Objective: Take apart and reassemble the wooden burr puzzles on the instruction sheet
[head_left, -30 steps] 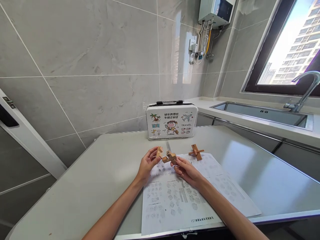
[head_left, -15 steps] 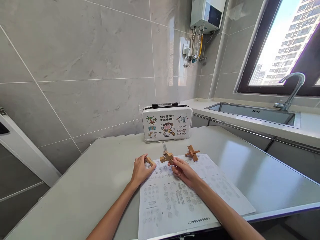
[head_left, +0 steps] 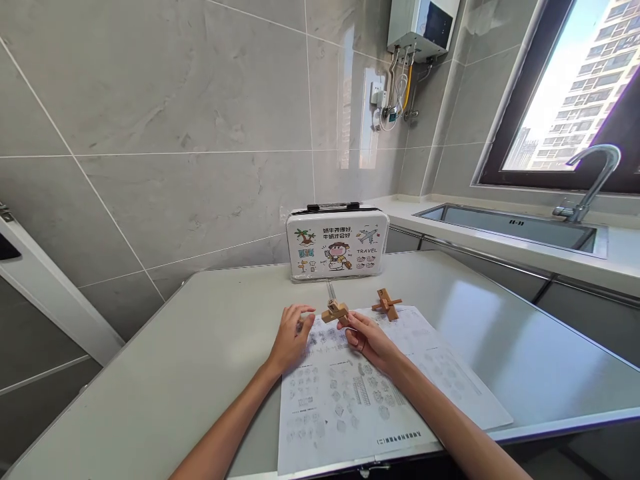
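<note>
My right hand [head_left: 369, 339] pinches a partly assembled wooden burr puzzle [head_left: 335, 311], its crossed bars raised over the far part of the printed sheet [head_left: 345, 413]. My left hand [head_left: 293, 337] is curled just to the left, fingers and thumb closed around a small wooden puzzle piece [head_left: 300, 325]. Most of that piece is hidden by the fingers. The two hands are a short gap apart. Beyond my right hand, a second wooden burr puzzle [head_left: 387, 305] with crossing bars rests at the sheet's far edge.
A white cartoon-printed case [head_left: 337, 247] stands at the back of the white table [head_left: 210, 333], near the tiled wall. To the right, a counter holds a sink [head_left: 505, 227] with a curved faucet [head_left: 590, 183]. A water heater [head_left: 423, 27] hangs above.
My left hand has turned, so its wooden piece, plainly visible before, is now mostly covered by the fingers. My right hand and its puzzle have barely moved; the view has shifted slightly.
</note>
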`<state>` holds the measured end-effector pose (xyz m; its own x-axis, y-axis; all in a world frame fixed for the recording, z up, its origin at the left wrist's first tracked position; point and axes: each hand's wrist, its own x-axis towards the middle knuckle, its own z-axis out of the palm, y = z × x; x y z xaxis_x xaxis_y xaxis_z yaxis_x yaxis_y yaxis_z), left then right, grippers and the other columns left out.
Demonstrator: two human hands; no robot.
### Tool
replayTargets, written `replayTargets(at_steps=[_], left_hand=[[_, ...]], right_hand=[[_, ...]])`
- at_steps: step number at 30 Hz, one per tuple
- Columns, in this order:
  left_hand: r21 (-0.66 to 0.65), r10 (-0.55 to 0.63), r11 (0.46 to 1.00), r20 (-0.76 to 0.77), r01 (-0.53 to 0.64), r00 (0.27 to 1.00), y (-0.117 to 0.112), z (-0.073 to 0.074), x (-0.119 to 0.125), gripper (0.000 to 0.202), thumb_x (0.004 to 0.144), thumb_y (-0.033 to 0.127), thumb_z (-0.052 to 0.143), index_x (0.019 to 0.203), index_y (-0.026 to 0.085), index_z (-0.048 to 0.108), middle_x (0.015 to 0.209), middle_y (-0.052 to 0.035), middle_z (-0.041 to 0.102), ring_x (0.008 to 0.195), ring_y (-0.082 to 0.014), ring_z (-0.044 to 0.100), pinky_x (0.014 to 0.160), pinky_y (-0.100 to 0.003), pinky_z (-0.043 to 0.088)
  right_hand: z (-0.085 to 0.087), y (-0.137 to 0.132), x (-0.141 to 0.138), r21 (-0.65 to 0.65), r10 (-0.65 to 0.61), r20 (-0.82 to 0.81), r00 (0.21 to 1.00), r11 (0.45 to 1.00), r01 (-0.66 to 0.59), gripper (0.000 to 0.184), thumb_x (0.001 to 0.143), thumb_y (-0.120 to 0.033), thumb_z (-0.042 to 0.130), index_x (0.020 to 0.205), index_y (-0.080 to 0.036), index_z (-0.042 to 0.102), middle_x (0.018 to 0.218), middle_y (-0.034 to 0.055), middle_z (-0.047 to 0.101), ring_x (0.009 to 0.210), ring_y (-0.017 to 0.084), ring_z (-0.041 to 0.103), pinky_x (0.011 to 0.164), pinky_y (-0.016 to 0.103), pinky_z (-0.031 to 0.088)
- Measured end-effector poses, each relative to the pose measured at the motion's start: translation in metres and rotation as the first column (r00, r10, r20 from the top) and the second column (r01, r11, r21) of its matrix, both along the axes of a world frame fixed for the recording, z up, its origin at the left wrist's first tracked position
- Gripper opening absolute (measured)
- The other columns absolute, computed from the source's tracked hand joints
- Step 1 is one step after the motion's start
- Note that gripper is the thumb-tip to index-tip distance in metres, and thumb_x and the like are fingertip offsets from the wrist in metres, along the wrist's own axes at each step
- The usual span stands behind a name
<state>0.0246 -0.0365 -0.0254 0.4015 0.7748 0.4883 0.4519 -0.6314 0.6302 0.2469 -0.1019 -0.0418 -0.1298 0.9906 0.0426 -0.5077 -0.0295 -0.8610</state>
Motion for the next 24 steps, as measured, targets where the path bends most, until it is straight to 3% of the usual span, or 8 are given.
replayTargets(at_steps=[3,6,11,16,24], left_hand=[[-0.082,-0.154,0.984,0.032,0.156,0.988,-0.012,0.008,0.006,0.031,0.104,0.045,0.048,0.118,0.027,0.068,0.12,-0.0077,0.069,0.111,-0.0249,0.06,0.098,-0.039,0.048],[-0.164,-0.231,0.958,0.046,0.236,0.972,-0.02,0.013,0.009,0.032,0.102,0.047,0.052,0.117,0.025,0.069,0.112,-0.0071,0.071,0.098,-0.023,0.062,0.087,-0.034,0.048],[-0.216,-0.218,0.951,0.036,0.22,0.975,-0.022,0.015,0.01,0.032,0.1,0.05,0.055,0.099,0.022,0.071,0.091,-0.0042,0.067,0.085,-0.0203,0.058,0.065,-0.027,0.04],[-0.223,-0.209,0.951,0.052,0.215,0.977,-0.022,0.016,0.01,0.033,0.101,0.048,0.053,0.09,0.021,0.069,0.084,-0.0024,0.066,0.079,-0.018,0.056,0.068,-0.027,0.04],[-0.237,-0.204,0.949,0.037,0.207,0.978,-0.021,0.015,0.011,0.037,0.102,0.05,0.05,0.087,0.022,0.069,0.084,-0.0033,0.071,0.08,-0.0188,0.062,0.072,-0.029,0.044]], right_hand=[[0.0,0.0,-0.001,0.015,0.009,0.019,1.0,1.0,-0.009,0.038,0.084,-0.056,0.08,0.096,-0.021,0.071,0.096,0.005,0.069,0.053,0.007,0.039,0.045,0.023,0.028],[-0.001,0.0,-0.001,0.022,0.024,0.032,0.999,0.999,-0.025,0.038,0.084,-0.055,0.08,0.099,-0.021,0.074,0.096,0.0054,0.069,0.053,0.006,0.04,0.045,0.022,0.028],[-0.001,0.001,-0.001,0.04,0.029,0.103,0.994,0.999,-0.033,0.043,0.084,-0.057,0.079,0.107,-0.021,0.076,0.096,0.0071,0.071,0.05,0.006,0.039,0.043,0.023,0.027],[0.001,0.0,-0.001,0.072,0.017,0.182,0.983,0.997,-0.031,0.046,0.086,-0.057,0.076,0.114,-0.021,0.075,0.096,0.0071,0.073,0.05,0.006,0.041,0.046,0.024,0.028],[0.005,0.0,-0.005,0.128,-0.068,0.224,0.972,0.991,0.04,0.046,0.076,-0.057,0.084,0.098,-0.019,0.071,0.084,0.0045,0.072,0.054,0.009,0.05,0.048,0.024,0.031]])
